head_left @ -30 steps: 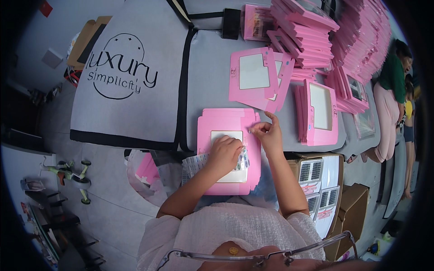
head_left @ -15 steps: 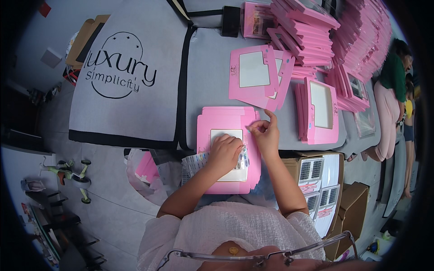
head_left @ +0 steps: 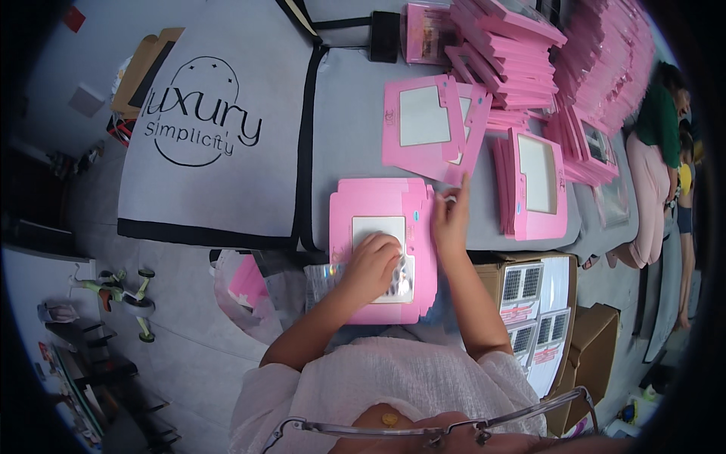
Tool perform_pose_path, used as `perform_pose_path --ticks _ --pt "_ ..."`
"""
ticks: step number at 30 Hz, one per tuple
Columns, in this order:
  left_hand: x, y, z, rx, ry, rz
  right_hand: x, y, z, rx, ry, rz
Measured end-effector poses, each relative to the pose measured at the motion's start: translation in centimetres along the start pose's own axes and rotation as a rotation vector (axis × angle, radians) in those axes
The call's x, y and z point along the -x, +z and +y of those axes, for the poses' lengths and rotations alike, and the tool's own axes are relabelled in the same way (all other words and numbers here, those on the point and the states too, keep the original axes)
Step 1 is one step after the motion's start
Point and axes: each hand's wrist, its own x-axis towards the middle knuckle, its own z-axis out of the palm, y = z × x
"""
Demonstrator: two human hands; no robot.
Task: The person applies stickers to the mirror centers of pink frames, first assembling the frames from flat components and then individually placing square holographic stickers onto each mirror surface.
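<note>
A stack of flat pink cardboard box blanks (head_left: 374, 198) with a white window lies in front of me at the near table edge. My left hand (head_left: 370, 266) rests on it with curled fingers, holding a shiny strip of small stickers (head_left: 324, 278) that extends left past the stack. A small blue sticker (head_left: 416, 216) lies on the top blank, right of its window. Beside the stack's right edge is my right hand (head_left: 451, 223). Its index finger points away from me, apart from the thumb, and I see nothing held in it.
Two loose pink blanks (head_left: 420, 117) lie beyond my right hand. Standing pink boxes (head_left: 538, 181) and tall pink piles (head_left: 507, 64) fill the right side. A grey printed fabric panel (head_left: 204, 181) lies left. Below right stands an open carton (head_left: 529, 318); another person (head_left: 654, 166) is at far right.
My right hand has moved right, off the top blank, and its pinch has loosened. The blue sticker now shows where its fingertips were. My left hand stays on the stack with the sticker strip.
</note>
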Motion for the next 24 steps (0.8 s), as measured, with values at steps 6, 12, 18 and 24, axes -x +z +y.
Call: perform_pose_path --ticks 6,12,18,24 --pt "3.0 -1.2 0.4 -0.094 0.078 -0.241 6.2 -5.6 -2.3 0.004 0.163 -0.29" --pt "2.0 1.0 2.2 -0.151 0.172 -0.298 9.6 -6.7 -4.6 0.195 -0.04 -0.25" --pt "1.1 0.3 2.8 0.042 0.197 -0.28 7.5 -8.2 -5.3 0.123 0.161 -0.123" --pt "2.1 -2.9 1.4 0.128 0.11 -0.094 -1.0 -8.0 -4.2 -0.059 0.109 -0.008"
